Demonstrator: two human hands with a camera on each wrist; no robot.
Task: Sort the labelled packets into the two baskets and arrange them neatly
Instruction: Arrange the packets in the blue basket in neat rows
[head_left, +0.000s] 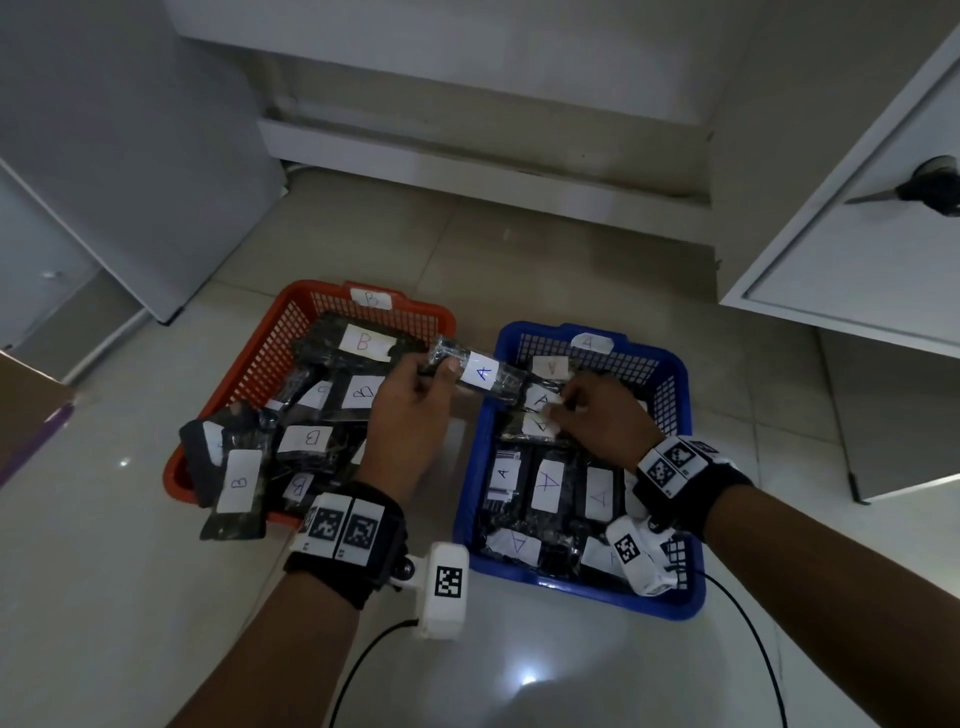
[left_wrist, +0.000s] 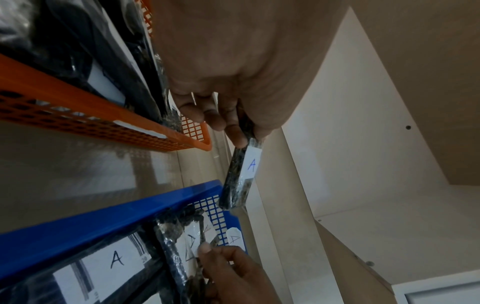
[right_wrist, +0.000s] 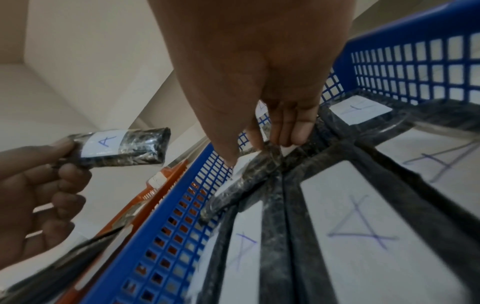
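Observation:
An orange basket (head_left: 244, 374) tagged B holds several dark packets with white B labels. Beside it on the right, a blue basket (head_left: 680, 395) tagged A holds several packets labelled A. My left hand (head_left: 415, 395) grips a dark packet marked A (head_left: 483, 371) in the air over the gap between the baskets; the same packet (left_wrist: 240, 174) (right_wrist: 122, 147) shows in both wrist views. My right hand (head_left: 597, 415) is inside the blue basket and pinches a packet (right_wrist: 249, 170) lying on the others, its fingertips (left_wrist: 206, 250) on the white label.
White cabinets (head_left: 857, 234) stand at the right and back, a grey unit (head_left: 130, 156) at the left. A B packet (head_left: 236, 493) hangs over the orange basket's near rim. Cables (head_left: 363, 670) trail from both wrist cameras over the tiled floor.

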